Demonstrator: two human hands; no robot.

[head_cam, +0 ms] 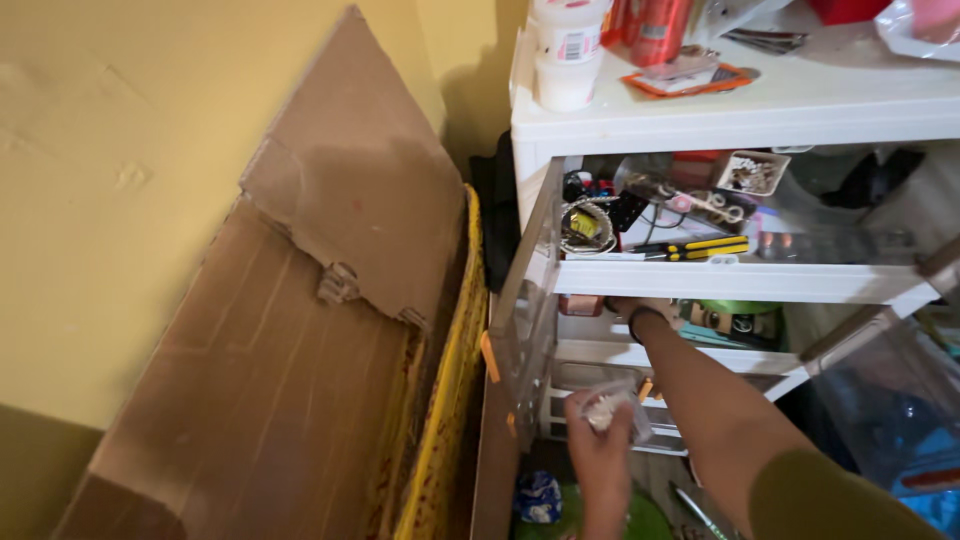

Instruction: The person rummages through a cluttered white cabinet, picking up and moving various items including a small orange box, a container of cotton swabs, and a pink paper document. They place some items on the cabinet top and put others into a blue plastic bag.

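Your left hand is closed around a small clear plastic packet with pale bits inside, holding it low in front of the white plastic drawer unit. Your right hand reaches forward into the second drawer, just under the lip of the one above; its fingers are hidden inside, so you cannot tell from here whether they grip anything. A dark band sits on that wrist.

The top drawer stands pulled out and holds yellow-and-black hand tools, a coil of cord and a small tray of little parts. On the unit's top stand stacked white tubs and a flat orange packet. To the left, a large torn sheet of cardboard leans against the yellow wall, with a yellow-edged panel just beside the drawers.
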